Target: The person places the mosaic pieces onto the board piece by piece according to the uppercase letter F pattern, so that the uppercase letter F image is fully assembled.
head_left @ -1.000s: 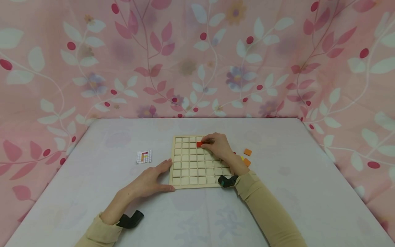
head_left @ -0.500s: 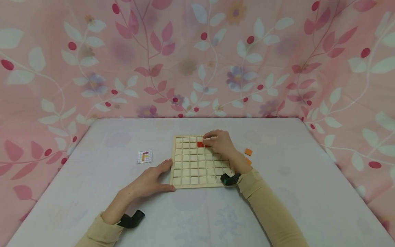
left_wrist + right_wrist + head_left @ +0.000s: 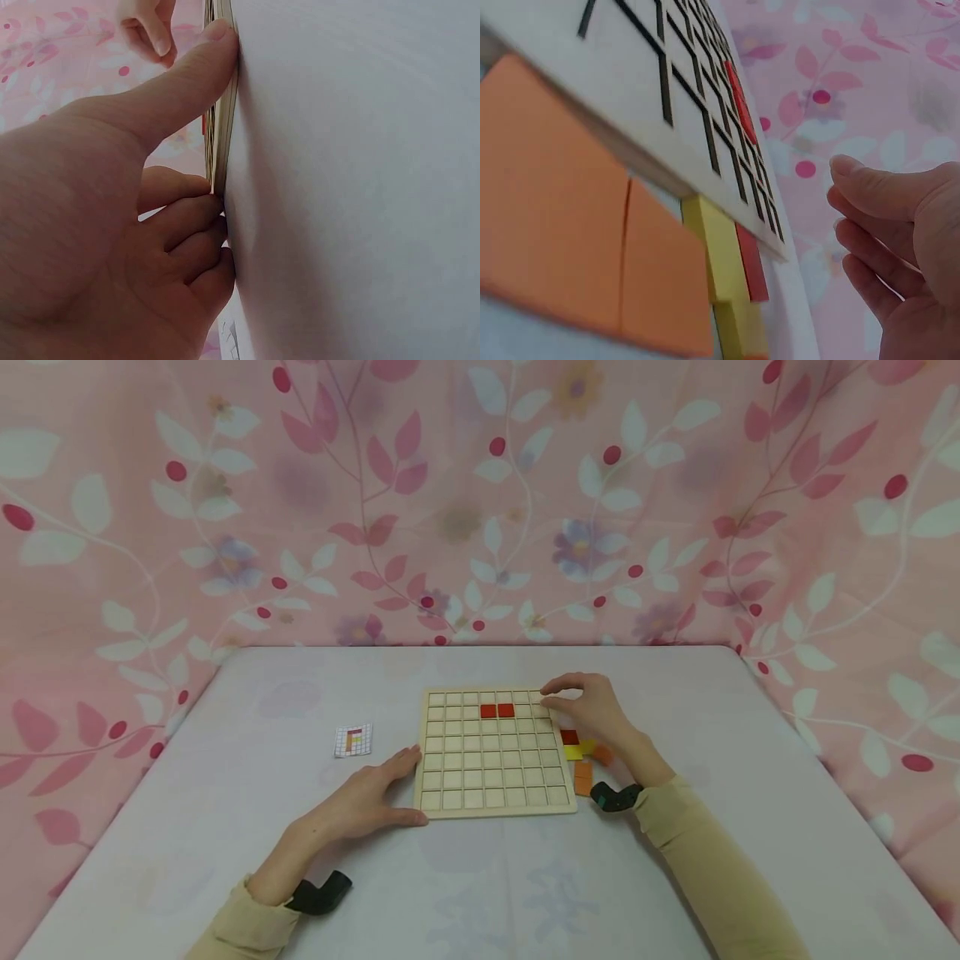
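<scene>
A pale wooden grid board [image 3: 465,768] lies on the table, with two red square tiles [image 3: 506,711] side by side in its second row from the back. My left hand [image 3: 360,806] rests at the board's left side, thumb at the near corner and fingertips against the edge, as the left wrist view also shows. Above the board's back right corner is my right hand [image 3: 596,706], thumb and fingers apart from each other and holding nothing. In the right wrist view its thumb [image 3: 877,187] and loosely bent fingers are raised off the board.
Right of the board lie loose tiles: a red one [image 3: 570,737], yellow ones [image 3: 573,752] and orange ones [image 3: 583,777], partly under my right wrist. A small card with a coloured grid pattern [image 3: 353,741] lies to the left. Floral cloth [image 3: 480,527] hangs behind the table.
My right hand has let go of the second red tile, now beside the first, and has moved right. More loose tiles show. My left hand stays at the board's edge.
</scene>
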Motion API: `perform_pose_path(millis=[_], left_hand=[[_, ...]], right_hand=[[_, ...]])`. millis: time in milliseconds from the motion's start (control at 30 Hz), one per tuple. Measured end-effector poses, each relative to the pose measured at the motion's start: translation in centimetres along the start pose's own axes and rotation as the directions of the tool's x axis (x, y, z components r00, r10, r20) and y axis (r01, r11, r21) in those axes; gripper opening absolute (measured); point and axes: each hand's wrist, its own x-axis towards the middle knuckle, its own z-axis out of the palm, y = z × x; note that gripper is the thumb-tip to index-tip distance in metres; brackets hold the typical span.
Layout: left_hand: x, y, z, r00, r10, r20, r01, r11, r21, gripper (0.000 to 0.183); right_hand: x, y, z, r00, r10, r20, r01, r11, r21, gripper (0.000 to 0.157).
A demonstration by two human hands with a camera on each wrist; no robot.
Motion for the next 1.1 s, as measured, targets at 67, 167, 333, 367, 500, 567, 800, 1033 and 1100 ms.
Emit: perform_pose_path(millis=[67, 167, 333, 367, 500, 567, 800, 1033, 1100], left_hand=[[0.0, 0.0, 0.0, 1.0, -0.003, 0.001, 0.003, 1.0, -0.001, 0.1], [0.0, 0.1, -0.1, 1.0, -0.007, 0.002, 0.007, 1.0, -0.001, 0.1], [-0.1, 0.3, -0.1, 1.0, -0.011, 0.003, 0.011, 1.0, -0.001, 0.1], [-0.1, 0.3, -0.2, 1.0, -0.013, 0.003, 0.013, 1.0, -0.002, 0.1], [-0.1, 0.4, -0.2, 1.0, -0.013, 0.007, 0.013, 1.0, -0.004, 0.1], [0.0, 0.4, -0.2, 1.0, -0.012, 0.008, 0.012, 1.0, -0.004, 0.1], [0.0, 0.2, -0.1, 1.0, -0.012, 0.006, 0.012, 1.0, 0.007, 0.101], [0.0, 0.3, -0.1, 1.0, -0.025, 0.015, 0.025, 1.0, -0.005, 0.101], [0.0, 0.3, -0.1, 1.0, -0.026, 0.016, 0.026, 1.0, -0.006, 0.101]], right_hand=[[-0.5, 0.6, -0.7, 1.0, 0.026, 0.002, -0.026, 0.999, -0.02, 0.018], [-1.3, 1.4, -1.7, 0.998, 0.066, 0.018, -0.065, 0.997, -0.031, 0.019], [-2.5, 2.4, -2.8, 0.989, 0.129, 0.072, -0.127, 0.992, -0.025, 0.024], [-2.7, 2.6, -2.9, 0.988, 0.132, 0.078, -0.131, 0.991, -0.024, 0.024], [-3.1, 3.4, -3.2, 0.992, 0.085, 0.094, -0.081, 0.996, -0.044, 0.021], [-3.1, 3.5, -3.3, 0.993, 0.059, 0.102, -0.054, 0.997, -0.046, 0.019], [-3.2, 3.7, -3.2, 0.991, 0.032, 0.133, -0.027, 0.999, -0.04, 0.02], [-3.4, 3.9, -3.1, 0.983, 0.003, 0.182, 0.001, 1.0, -0.025, 0.022], [-3.5, 4.0, -3.1, 0.98, 0.001, 0.198, 0.005, 1.0, -0.028, 0.021]])
